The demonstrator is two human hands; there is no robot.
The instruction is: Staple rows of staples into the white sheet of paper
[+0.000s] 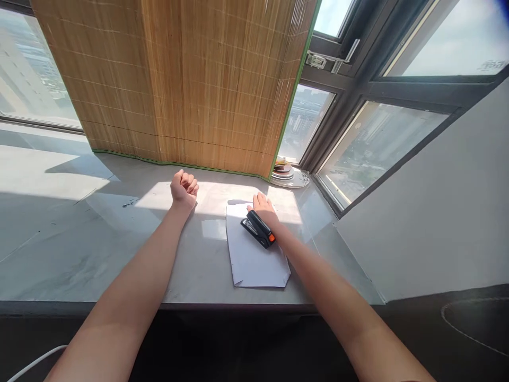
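My left hand [184,189] rests on the pale marble-look sill with its fingers curled into a fist, and nothing shows in it. To its right lies a stack of white paper [258,268], its near corners slightly bent. A black stapler [258,229] with an orange part at one end sits on the paper at a slant. My right hand [265,210] lies on the far right part of the paper, fingers stretched out. It is right beside the stapler, which partly covers its edge from my view; I cannot tell whether they touch.
A bamboo mat [191,85] with green edging stands against the window behind the sill [99,249]. Stacked plates [288,174] sit in the far right corner. A white wall [429,207] closes the right side. A white cable [37,363] runs at lower left.
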